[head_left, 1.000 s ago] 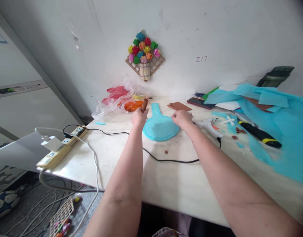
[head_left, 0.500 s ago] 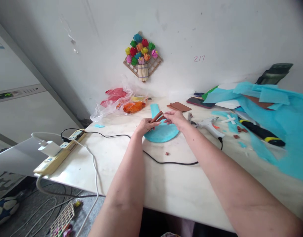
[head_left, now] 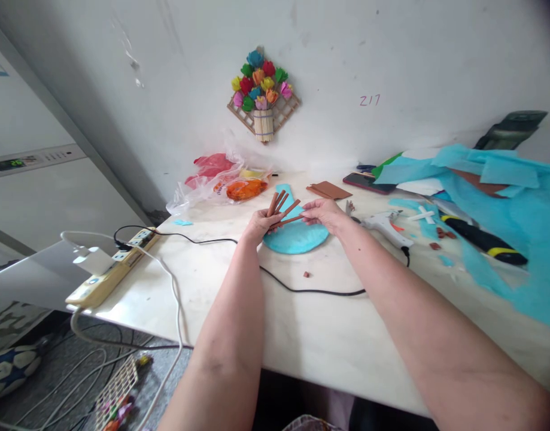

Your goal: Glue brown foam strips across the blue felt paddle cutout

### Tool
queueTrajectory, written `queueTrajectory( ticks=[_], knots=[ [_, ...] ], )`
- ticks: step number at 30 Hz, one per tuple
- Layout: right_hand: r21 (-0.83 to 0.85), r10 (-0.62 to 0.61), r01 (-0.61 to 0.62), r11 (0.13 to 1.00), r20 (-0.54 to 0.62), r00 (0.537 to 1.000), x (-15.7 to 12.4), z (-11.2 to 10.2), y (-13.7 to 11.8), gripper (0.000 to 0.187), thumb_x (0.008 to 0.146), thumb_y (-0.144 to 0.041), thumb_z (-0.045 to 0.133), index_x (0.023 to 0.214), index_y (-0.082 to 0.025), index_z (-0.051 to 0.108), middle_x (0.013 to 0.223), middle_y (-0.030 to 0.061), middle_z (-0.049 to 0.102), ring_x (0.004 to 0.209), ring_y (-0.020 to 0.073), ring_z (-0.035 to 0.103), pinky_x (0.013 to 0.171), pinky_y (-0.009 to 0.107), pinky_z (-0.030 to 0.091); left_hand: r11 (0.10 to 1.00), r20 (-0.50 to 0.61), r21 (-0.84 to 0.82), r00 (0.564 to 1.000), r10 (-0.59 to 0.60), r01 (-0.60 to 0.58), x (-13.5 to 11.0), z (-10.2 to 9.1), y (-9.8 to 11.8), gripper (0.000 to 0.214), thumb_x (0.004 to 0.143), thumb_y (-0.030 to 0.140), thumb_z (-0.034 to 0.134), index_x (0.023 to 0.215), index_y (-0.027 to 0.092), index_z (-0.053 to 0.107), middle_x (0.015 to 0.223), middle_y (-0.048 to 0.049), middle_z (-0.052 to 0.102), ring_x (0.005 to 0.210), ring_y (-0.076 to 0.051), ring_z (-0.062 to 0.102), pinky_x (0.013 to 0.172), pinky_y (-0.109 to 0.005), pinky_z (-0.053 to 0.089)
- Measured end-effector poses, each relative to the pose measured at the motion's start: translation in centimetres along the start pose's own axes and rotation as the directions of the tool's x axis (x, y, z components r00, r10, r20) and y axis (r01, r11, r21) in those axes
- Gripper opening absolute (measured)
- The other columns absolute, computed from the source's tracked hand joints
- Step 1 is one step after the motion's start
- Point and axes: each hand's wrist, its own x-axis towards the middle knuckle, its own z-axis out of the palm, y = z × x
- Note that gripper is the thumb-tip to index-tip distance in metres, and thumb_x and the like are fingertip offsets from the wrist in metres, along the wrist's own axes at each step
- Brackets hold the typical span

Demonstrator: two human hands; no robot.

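Several thin brown paper strips (head_left: 281, 202) are fanned out in my left hand (head_left: 259, 225), whose fingers are closed around their lower ends. My right hand (head_left: 322, 214) pinches the free end of the lowest strip, which lies almost level between the two hands. Beneath both hands is a round light-blue piece (head_left: 297, 240) with a narrow neck pointing to the wall. Just behind my right hand lies a folded brown sheet (head_left: 329, 190). A white glue gun (head_left: 386, 227) rests to the right of my right wrist.
A power strip (head_left: 93, 293) with a white charger sits at the left edge, and a black cord (head_left: 310, 292) crosses the table. Plastic bags (head_left: 221, 179) lie at back left. Right are blue sheets (head_left: 544, 239), a black-and-yellow handled tool (head_left: 485, 242) and a phone (head_left: 368, 183).
The brown strips, bunched together before, are now spread into a fan. My right hand has drawn one strip's end out to the right. The view has shifted slightly.
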Motion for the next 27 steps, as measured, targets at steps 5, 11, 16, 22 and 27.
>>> queueTrajectory(
  ticks=[5, 11, 16, 22, 27],
  knots=[
    [-0.017, -0.055, 0.057, 0.998, 0.101, 0.993, 0.2, -0.5, 0.4, 0.015, 0.067, 0.002, 0.06, 0.07, -0.012, 0.056, 0.059, -0.0009, 0.061, 0.053, 0.0093, 0.061, 0.056, 0.022, 0.051, 1.0, -0.023, -0.017, 1.0, 0.009, -0.009, 0.1, -0.2, -0.3, 0.04, 0.058, 0.039, 0.071, 0.083, 0.01, 0.059, 0.05, 0.0012, 0.053, 0.037, -0.004, 0.042, 0.034, -0.017, 0.023],
    [-0.111, -0.073, 0.098, 0.989, 0.209, 0.975, -0.1, -0.6, 0.5, 0.015, 0.063, -0.001, 0.065, 0.072, -0.012, 0.061, 0.061, -0.0002, 0.063, 0.057, 0.0095, 0.061, 0.061, 0.023, 0.052, 1.0, -0.02, -0.028, 1.0, 0.002, -0.003, 0.2, -0.2, -0.4, 0.04, 0.058, 0.038, 0.071, 0.084, 0.01, 0.058, 0.049, 0.002, 0.053, 0.035, -0.004, 0.04, 0.034, -0.017, 0.023],
    [-0.217, -0.078, 0.121, 0.969, 0.198, 0.977, -0.6, -0.6, -0.2, 0.007, 0.065, -0.01, 0.066, 0.07, -0.011, 0.061, 0.054, -0.0009, 0.059, 0.048, 0.008, 0.055, 0.047, 0.019, 0.045, 0.998, -0.096, -0.041, 0.995, 0.039, -0.043, 0.5, -0.5, -0.7, 0.038, 0.06, 0.04, 0.069, 0.081, 0.011, 0.057, 0.049, 0.0022, 0.052, 0.037, -0.005, 0.044, 0.035, -0.018, 0.026],
    [-0.34, -0.051, 0.104, 0.935, 0.161, 0.986, 0.0, -1.7, -0.2, 0.009, 0.065, -0.017, 0.069, 0.067, -0.012, 0.062, 0.048, -0.0041, 0.051, 0.041, 0.0042, 0.042, 0.038, 0.016, 0.034, 0.989, -0.252, -0.116, 0.966, 0.057, -0.089, 0.7, -1.0, -0.6, 0.039, 0.064, 0.045, 0.064, 0.085, 0.013, 0.056, 0.052, 0.0051, 0.048, 0.036, -0.002, 0.036, 0.036, -0.017, 0.025],
    [-0.334, 0.013, 0.064, 0.94, 0.225, 0.974, 0.3, -2.3, 0.0, 0.015, 0.061, -0.02, 0.073, 0.069, -0.013, 0.063, 0.05, -0.0025, 0.055, 0.041, 0.0049, 0.043, 0.037, 0.017, 0.034, 0.989, -0.227, -0.116, 0.972, 0.067, -0.095, 0.4, -1.1, -0.3, 0.035, 0.059, 0.042, 0.069, 0.071, 0.015, 0.049, 0.045, 0.0089, 0.036, 0.033, 0.0, 0.027, 0.033, -0.018, 0.015]
  ],
)
